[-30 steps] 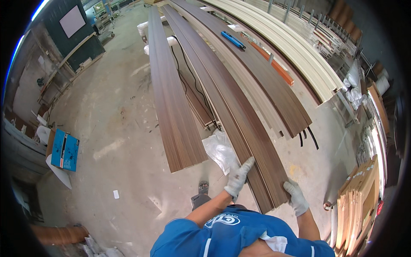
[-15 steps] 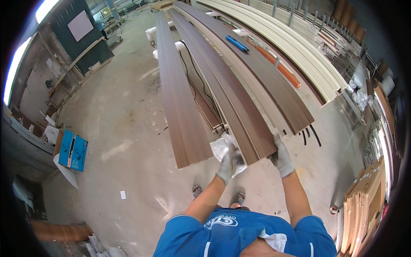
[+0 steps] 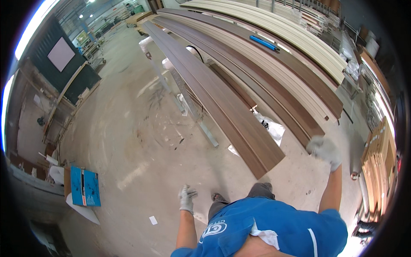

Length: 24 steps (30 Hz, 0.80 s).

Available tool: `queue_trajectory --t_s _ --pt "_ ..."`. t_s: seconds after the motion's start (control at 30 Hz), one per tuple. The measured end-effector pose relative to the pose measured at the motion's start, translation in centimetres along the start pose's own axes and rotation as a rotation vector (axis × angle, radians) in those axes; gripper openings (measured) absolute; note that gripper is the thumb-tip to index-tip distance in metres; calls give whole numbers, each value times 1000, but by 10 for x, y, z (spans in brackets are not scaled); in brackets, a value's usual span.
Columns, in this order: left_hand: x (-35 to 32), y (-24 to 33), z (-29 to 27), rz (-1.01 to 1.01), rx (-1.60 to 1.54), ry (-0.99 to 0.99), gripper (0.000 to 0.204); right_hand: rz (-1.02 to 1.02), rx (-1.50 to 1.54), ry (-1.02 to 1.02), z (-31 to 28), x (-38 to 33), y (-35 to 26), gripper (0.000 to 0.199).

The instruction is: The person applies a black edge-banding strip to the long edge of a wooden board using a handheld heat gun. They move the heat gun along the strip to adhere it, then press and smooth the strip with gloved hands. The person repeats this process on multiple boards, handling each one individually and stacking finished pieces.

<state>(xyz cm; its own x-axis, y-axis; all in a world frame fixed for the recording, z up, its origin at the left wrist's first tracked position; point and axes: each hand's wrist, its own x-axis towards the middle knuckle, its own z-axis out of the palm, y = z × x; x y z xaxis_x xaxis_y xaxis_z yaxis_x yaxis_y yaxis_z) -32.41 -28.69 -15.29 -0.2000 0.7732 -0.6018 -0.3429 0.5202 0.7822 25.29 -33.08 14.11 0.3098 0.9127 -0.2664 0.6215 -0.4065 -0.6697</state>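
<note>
My left hand (image 3: 187, 199), in a pale work glove, hangs over the floor with nothing in it, its fingers apart. Smeared by motion, my gloved right hand (image 3: 324, 150) is at the near end of a long brown grooved board (image 3: 295, 122). Whether its fingers grip that board cannot be made out. Another long brown board (image 3: 231, 122) lies to its left, its near end in front of my legs. Farther right is a brown board with a pale ribbed side (image 3: 308, 68), and a blue pen-shaped tool (image 3: 263, 43) rests on top of it.
Cream ribbed profiles (image 3: 299, 40) lie beyond the brown boards. White-wrapped supports (image 3: 146, 43) and a metal leg (image 3: 208, 134) show under the left board, and crumpled plastic (image 3: 274, 128) hangs between boards. A blue box (image 3: 85, 186) stands at left; cardboard-coloured panels (image 3: 376, 171) lean at right.
Both hands were at the end of the middle brown board. My left hand has come away to the left; my right remains by a board end. The view has shifted.
</note>
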Motion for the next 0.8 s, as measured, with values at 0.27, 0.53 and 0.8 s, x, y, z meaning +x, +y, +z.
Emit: queue_trajectory --t_s 0.27,0.53,0.8 --pt "74 91 -7 71 -3 -34 45 -594 -286 382 7 131 -210 23" --pt "154 138 11 -11 318 -172 36 -718 -350 462 46 329 -284 27" --pt "240 234 38 46 285 -21 34 -639 -347 78 170 524 -373 35"
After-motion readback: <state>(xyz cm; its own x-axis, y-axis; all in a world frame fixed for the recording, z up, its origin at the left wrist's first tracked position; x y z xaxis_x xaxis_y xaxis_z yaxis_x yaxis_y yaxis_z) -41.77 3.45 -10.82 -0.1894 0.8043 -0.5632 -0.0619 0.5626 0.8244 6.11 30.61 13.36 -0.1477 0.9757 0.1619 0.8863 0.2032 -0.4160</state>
